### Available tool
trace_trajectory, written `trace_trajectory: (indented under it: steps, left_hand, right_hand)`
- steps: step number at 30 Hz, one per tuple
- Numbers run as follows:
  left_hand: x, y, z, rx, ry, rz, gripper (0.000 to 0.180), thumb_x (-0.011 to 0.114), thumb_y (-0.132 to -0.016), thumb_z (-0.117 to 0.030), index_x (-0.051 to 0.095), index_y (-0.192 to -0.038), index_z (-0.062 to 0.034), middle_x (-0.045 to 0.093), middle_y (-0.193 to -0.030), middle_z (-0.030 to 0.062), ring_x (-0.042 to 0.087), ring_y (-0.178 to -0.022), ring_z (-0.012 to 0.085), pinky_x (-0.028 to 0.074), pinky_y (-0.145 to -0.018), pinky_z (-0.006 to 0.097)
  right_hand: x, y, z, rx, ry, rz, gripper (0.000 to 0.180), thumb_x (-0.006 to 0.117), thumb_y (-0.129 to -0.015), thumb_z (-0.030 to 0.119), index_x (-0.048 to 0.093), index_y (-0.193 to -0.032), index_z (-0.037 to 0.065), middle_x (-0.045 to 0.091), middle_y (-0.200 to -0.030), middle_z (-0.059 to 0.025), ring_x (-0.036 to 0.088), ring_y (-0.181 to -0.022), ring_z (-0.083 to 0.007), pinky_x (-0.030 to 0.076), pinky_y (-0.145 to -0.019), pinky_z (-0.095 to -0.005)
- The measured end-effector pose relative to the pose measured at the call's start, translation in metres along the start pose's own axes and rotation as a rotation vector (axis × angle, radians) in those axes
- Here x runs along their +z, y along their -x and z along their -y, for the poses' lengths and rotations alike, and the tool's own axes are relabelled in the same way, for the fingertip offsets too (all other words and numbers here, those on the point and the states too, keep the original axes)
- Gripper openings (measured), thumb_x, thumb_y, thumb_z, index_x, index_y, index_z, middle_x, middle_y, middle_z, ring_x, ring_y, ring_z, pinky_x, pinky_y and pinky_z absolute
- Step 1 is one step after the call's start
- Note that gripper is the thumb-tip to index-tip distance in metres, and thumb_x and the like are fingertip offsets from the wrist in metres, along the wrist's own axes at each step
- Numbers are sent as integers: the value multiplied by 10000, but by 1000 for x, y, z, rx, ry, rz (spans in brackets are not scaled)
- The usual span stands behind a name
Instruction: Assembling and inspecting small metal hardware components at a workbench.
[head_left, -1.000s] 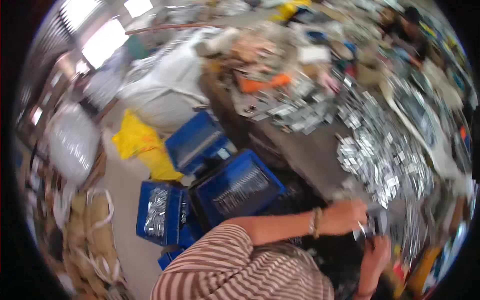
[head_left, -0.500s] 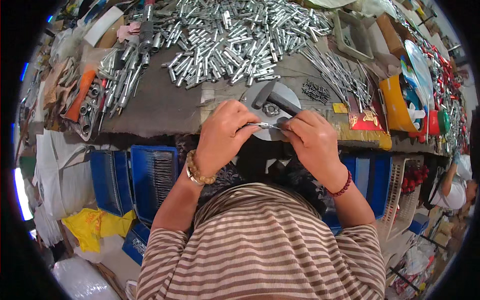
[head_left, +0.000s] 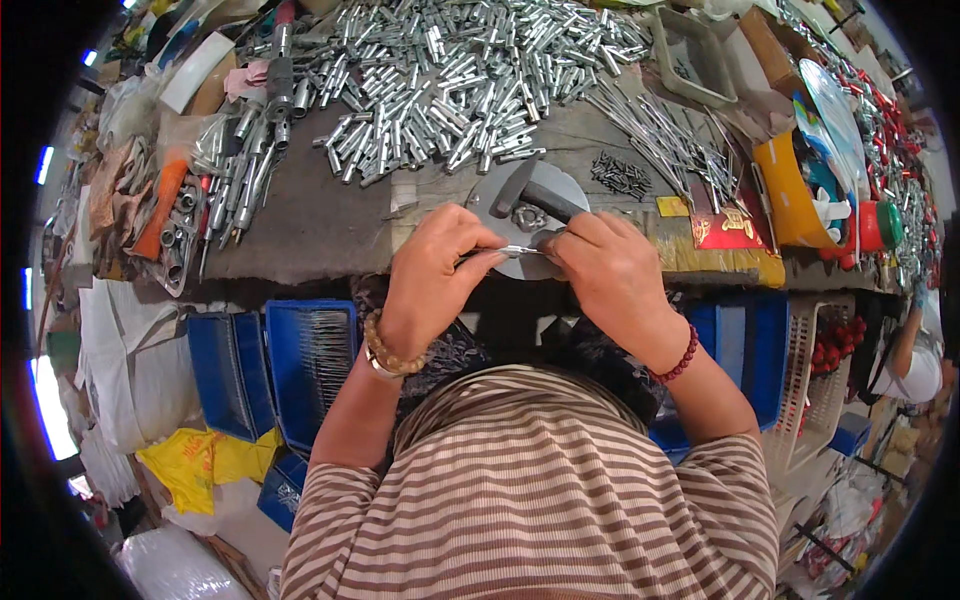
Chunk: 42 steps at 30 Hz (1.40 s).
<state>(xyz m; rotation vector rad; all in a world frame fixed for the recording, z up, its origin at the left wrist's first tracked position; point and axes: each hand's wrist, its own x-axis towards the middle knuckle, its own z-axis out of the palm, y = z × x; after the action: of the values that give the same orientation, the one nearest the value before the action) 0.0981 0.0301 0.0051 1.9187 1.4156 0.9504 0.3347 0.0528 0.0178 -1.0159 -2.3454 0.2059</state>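
Observation:
Over the front edge of the bench, my left hand [head_left: 435, 270] is closed in a pinch on a small, slim silver metal piece [head_left: 518, 250]. My right hand [head_left: 612, 275] has its fingers pressed together at the thin right end of the same piece, which lies level between both hands. Its far ends are hidden by my fingers. Just beyond them, a hammer [head_left: 552, 203] rests on a round grey metal plate [head_left: 488, 192], its handle end next to my right knuckles. A small ring-like metal part [head_left: 529, 217] sits on the plate beside the hammer.
Silver metal tubes [head_left: 450, 100] are heaped at the back. Small dark pins [head_left: 620, 176] and long thin rods [head_left: 665, 130] lie to the right, near a yellow container [head_left: 785, 190]. Tools crowd the left, by an orange handle [head_left: 160, 210]. Blue bins [head_left: 312, 375] stand below the bench.
The whole view has shifted slightly. Both hands keep their pinch on the metal piece, and the right fingers have curled a little further round its end.

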Motion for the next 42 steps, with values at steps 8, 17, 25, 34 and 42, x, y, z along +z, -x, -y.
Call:
trace_trajectory:
  steps: [8, 17, 25, 34, 42]
  left_hand:
    - [2, 1, 0, -68, 108, -4, 177, 802, -837, 3, 796, -1011, -31, 624, -953, 53, 615, -881, 180, 488, -755, 303]
    - [4, 0, -2, 21, 51, -36, 123, 774, -863, -9, 757, -984, -12, 611, -912, 71, 633, -830, 223, 511, -732, 340]
    - [2, 2, -1, 34, 30, -22, 138, 770, -861, 26, 761, -995, -4, 607, -927, 76, 618, -851, 219, 495, -743, 321]
    - [2, 2, 1, 42, 31, -14, 164, 771, -853, 55, 765, -1008, 1, 604, -943, 75, 611, -867, 199, 488, -751, 303]
    - [4, 1, 0, 58, 10, -54, 116, 775, -865, -19, 761, -978, -37, 637, -932, 85, 649, -855, 261, 517, -747, 363]
  right_hand:
    - [0, -1, 1, -15, 15, 33, 185, 709, -771, 37, 714, -948, 89, 583, -898, -46, 636, -887, -255, 503, -776, -401]
    - [15, 3, -2, -44, 3, -74, 137, 695, -793, 76, 720, -925, 103, 579, -920, -41, 624, -907, -248, 501, -790, -384]
    - [-27, 19, -42, 386, 86, -231, 126, 772, -846, 87, 718, -960, 81, 648, -898, -119, 670, -866, -357, 545, -740, -462]
    - [-28, 22, -63, 538, 188, -144, 162, 804, -826, 115, 709, -940, 50, 649, -938, -116, 674, -891, -347, 545, -763, -454]
    - [-31, 19, -69, 384, 216, -104, 126, 765, -847, 79, 698, -948, 47, 646, -938, -119, 667, -888, -352, 539, -761, -452]
